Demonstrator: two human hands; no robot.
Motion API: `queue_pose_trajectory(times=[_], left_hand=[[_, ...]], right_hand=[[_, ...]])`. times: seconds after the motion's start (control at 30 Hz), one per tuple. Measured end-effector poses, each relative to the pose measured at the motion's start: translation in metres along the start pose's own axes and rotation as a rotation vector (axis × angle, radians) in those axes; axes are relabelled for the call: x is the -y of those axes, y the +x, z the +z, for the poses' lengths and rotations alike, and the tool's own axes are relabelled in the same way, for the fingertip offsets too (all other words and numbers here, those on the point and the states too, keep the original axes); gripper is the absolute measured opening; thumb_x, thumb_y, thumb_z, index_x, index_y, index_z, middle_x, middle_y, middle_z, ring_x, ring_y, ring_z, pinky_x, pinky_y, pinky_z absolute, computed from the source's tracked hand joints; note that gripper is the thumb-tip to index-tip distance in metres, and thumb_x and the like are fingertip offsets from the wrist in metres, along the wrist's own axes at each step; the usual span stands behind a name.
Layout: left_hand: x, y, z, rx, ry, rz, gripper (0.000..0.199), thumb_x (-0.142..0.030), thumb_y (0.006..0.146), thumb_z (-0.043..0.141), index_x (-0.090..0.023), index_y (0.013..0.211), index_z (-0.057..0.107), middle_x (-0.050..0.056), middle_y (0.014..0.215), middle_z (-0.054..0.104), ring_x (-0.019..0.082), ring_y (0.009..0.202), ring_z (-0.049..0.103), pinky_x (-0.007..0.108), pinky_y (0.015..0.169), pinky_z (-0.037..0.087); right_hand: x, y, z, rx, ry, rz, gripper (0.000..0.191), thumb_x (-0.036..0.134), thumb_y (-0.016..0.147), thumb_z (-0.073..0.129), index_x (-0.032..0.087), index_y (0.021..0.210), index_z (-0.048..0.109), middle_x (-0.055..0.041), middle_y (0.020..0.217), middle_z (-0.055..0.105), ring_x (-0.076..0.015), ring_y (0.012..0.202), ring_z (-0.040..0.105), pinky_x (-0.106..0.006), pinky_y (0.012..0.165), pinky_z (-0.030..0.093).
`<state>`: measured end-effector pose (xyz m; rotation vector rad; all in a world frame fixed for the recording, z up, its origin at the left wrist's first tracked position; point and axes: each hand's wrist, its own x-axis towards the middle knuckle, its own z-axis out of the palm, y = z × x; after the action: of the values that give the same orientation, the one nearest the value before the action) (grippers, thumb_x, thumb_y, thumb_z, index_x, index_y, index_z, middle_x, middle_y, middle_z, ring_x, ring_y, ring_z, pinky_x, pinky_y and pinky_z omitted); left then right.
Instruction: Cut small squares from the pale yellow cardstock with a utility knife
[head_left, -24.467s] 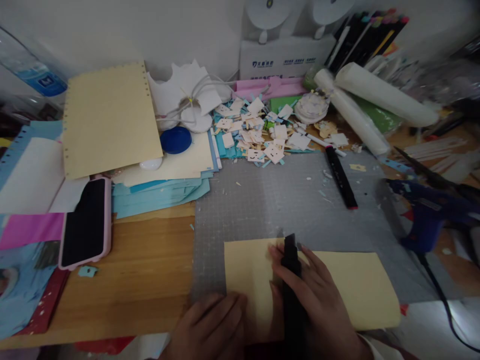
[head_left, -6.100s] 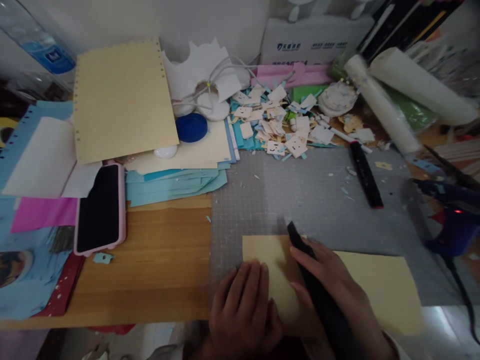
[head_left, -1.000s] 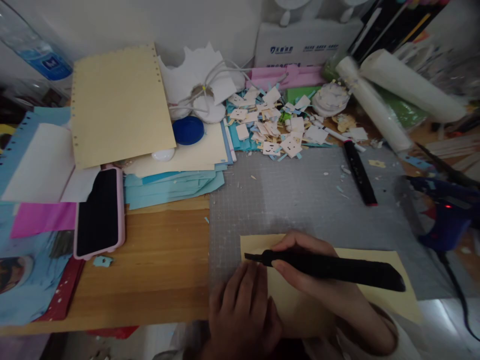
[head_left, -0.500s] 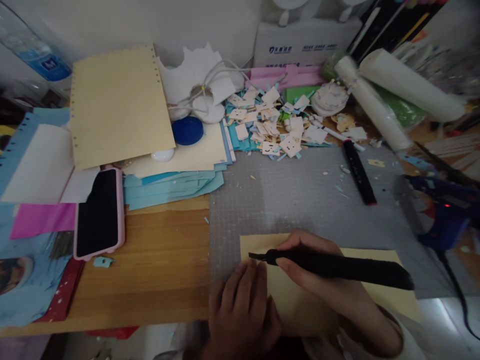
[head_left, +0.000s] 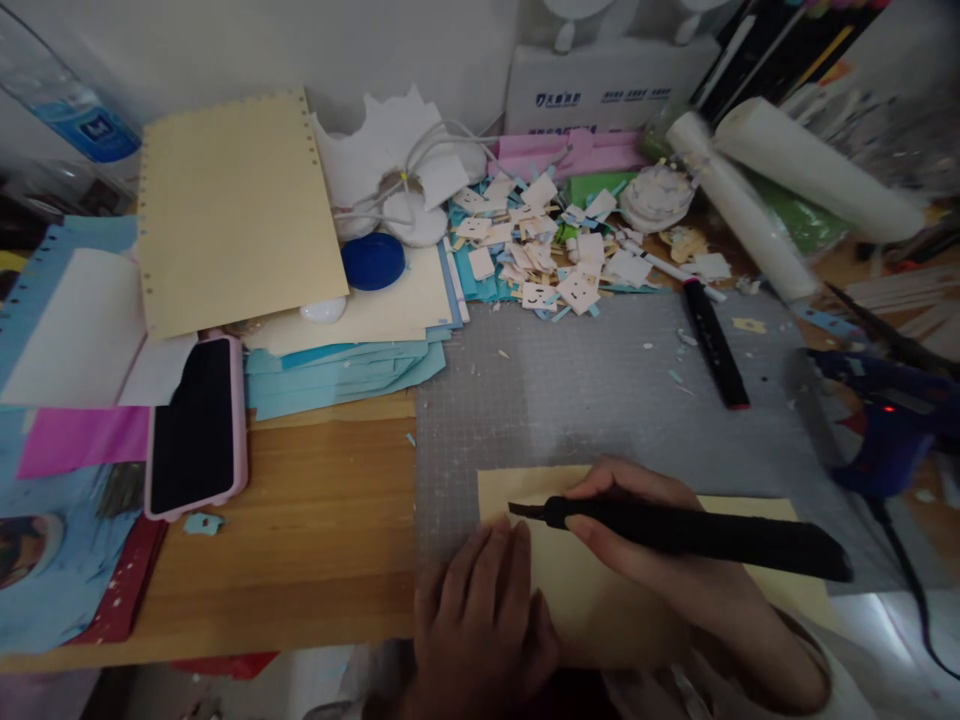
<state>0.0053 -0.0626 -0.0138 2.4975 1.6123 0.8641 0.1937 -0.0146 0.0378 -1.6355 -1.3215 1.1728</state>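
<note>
A sheet of cream paper [head_left: 577, 580] lies on the grey cutting mat [head_left: 540, 390] at the front edge. My left hand [head_left: 480, 610] presses flat on its left part, fingers stretched out and nearly side by side. My right hand [head_left: 660, 520] is closed round a thick black craft knife [head_left: 697, 530]. The knife lies slanted, its narrow dark blade pointing left, just above my left fingertips. Whether the blade touches the paper I cannot tell. My right forearm covers part of the sheet.
Behind the mat lies a heap of small paper cut-outs [head_left: 540, 240]. A black marker [head_left: 715, 345] and a blue glue gun [head_left: 885, 420] with a lit red light lie to the right. Left are a phone [head_left: 195, 430], stacked blue paper [head_left: 352, 380] and a cream punched sheet [head_left: 240, 220].
My right hand has moved the craft knife a little to the right over the paper. My left hand stays in place on the sheet.
</note>
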Motion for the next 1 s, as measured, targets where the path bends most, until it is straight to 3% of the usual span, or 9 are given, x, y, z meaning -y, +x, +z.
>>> queue_pose_trajectory(times=[0.57,0.7,0.83,1.0], left_hand=[[0.001,0.001,0.0,-0.012,-0.014,-0.012,0.035,-0.035,0.095,0.05,-0.021,0.119,0.07,0.005,0.113,0.076,0.021,0.099,0.067,0.04,0.088,0.036],[0.001,-0.001,-0.001,0.008,-0.031,-0.01,0.035,-0.032,0.093,0.053,-0.021,0.122,0.068,0.005,0.116,0.075,0.022,0.102,0.067,0.04,0.087,0.037],[0.005,0.001,-0.007,0.062,-0.091,0.009,0.036,-0.025,0.091,0.055,-0.02,0.125,0.065,0.005,0.121,0.072,0.023,0.106,0.065,0.04,0.091,0.037],[0.024,0.019,-0.017,0.17,-0.147,0.012,0.04,-0.022,0.094,0.054,-0.016,0.133,0.055,0.01,0.126,0.065,0.027,0.11,0.059,0.041,0.095,0.044]], right_hand=[[-0.006,-0.002,-0.009,-0.012,-0.025,0.029,0.009,0.033,0.074,0.073,0.025,0.072,0.07,0.0003,0.066,0.07,-0.0164,0.06,0.065,-0.024,0.052,0.05],[-0.029,-0.007,-0.008,-0.083,0.243,0.026,0.013,0.035,0.076,0.078,0.025,0.078,0.07,0.0006,0.069,0.068,-0.0143,0.061,0.06,-0.024,0.053,0.044],[-0.044,-0.01,-0.007,-0.18,0.722,0.01,0.021,0.046,0.082,0.073,0.026,0.079,0.067,0.006,0.049,0.046,-0.0104,0.046,0.036,-0.025,0.047,0.031],[-0.043,-0.006,-0.003,-0.192,0.783,-0.007,0.023,0.043,0.081,0.075,0.025,0.077,0.062,0.0061,0.049,0.045,-0.0106,0.048,0.035,-0.026,0.049,0.027]])
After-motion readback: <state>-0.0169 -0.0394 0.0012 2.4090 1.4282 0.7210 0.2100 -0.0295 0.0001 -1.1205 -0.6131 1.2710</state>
